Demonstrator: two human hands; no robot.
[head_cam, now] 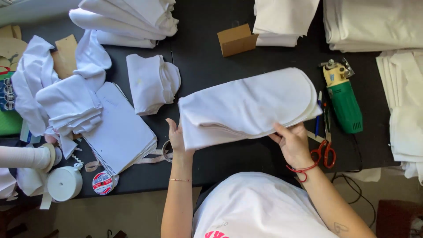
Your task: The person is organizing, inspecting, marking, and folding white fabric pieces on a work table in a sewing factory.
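Holding a stack of white fabric pieces [246, 108] above the middle of the black counter [202, 61], the person has a hand at each of its near corners. The stack's long axis runs left to right, tilted a little so the rounded right end sits farther from the person than the squared left end. The left hand [177, 137] is at the near-left corner, palm against the stack's end and fingers tucked behind the cloth, so its grip is pressed together on the fabric there. The right hand [293, 143] meets the near long edge toward the right end, thumb on top and fingers beneath, pinching the layers. The bulk of the stack therefore lies away from both grips, toward the far edge of the counter, with the right hand carrying the longer overhang at the rounded end.

Just right of that hand lie red-handled scissors [324, 152], near the counter's near edge, and beyond them a green electric cutter [343, 99] with a blue pen [318, 112] beside it. Left of the left hand sits a spiral notebook [119, 130], and a smaller folded white bundle [152, 81] lies farther back. More white fabric piles line the far edge.
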